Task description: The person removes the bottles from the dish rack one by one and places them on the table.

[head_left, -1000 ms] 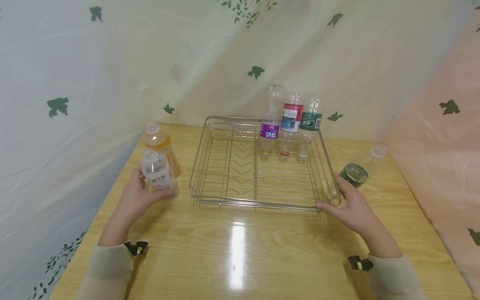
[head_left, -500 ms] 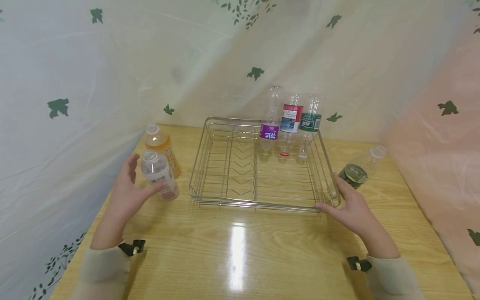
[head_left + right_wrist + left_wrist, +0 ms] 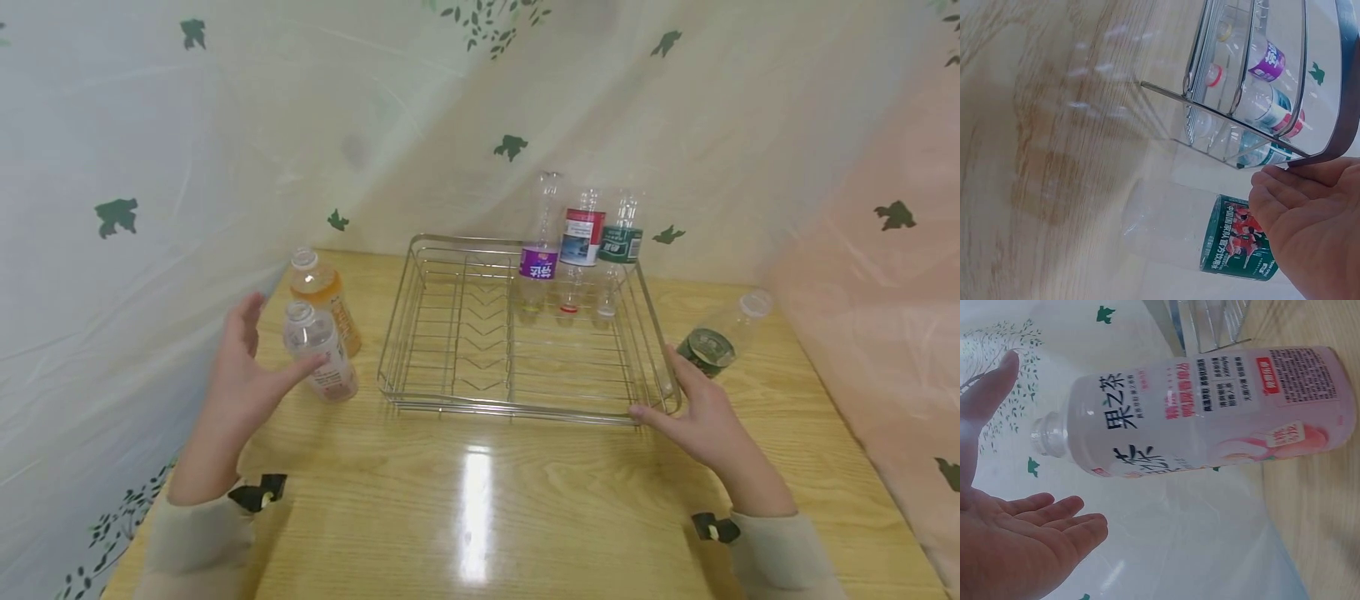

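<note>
In the head view my left hand (image 3: 238,379) is spread beside a clear tea bottle with a pale pink label (image 3: 336,379), its thumb in front of the bottle. The left wrist view shows this uncapped bottle (image 3: 1204,412) upright on the table, with a gap between it and the fingers (image 3: 1075,528). My right hand (image 3: 705,417) holds the front right corner of a metal wire dish rack (image 3: 510,407), thumb at the front rim and fingers along the side. Three empty plastic bottles stand upside down in the rack: purple-labelled (image 3: 538,263), red-labelled (image 3: 583,237) and green-labelled (image 3: 621,244).
An orange-tinted bottle (image 3: 318,287) stands behind the pink-labelled one. Right of the rack, a clear bottle with a green label (image 3: 707,350) stands close to my right fingers. A leaf-patterned sheet (image 3: 420,125) hangs behind the wooden table (image 3: 570,508).
My left hand has let go of the pink-labelled bottle and drawn back to the left, its fingers spreading. The bottle stays in place. My right hand and the rack have hardly moved.
</note>
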Motion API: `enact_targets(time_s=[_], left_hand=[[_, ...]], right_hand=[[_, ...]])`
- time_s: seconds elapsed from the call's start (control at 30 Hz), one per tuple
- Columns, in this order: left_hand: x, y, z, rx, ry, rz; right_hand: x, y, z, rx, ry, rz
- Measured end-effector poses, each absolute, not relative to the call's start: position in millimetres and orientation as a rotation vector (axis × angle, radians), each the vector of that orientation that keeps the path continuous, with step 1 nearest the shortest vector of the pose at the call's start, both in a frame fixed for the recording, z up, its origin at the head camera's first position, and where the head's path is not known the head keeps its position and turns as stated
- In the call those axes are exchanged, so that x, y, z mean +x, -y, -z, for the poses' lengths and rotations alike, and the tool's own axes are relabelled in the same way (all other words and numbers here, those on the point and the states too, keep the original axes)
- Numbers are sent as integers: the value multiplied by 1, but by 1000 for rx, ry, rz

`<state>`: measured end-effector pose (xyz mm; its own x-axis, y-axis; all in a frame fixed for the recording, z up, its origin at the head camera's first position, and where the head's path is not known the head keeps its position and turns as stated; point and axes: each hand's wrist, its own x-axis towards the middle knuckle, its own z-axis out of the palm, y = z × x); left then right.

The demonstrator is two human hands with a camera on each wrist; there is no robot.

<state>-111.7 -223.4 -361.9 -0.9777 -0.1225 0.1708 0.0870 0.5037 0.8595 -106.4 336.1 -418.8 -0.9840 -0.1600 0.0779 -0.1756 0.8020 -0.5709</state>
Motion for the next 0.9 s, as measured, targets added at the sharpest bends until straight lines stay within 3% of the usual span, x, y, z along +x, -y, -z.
enact_targets(time_s=[0.9], left_hand=[[-110, 202, 326, -46, 2483, 1399]], right_hand=[[-108, -337, 417, 290, 2951, -925]])
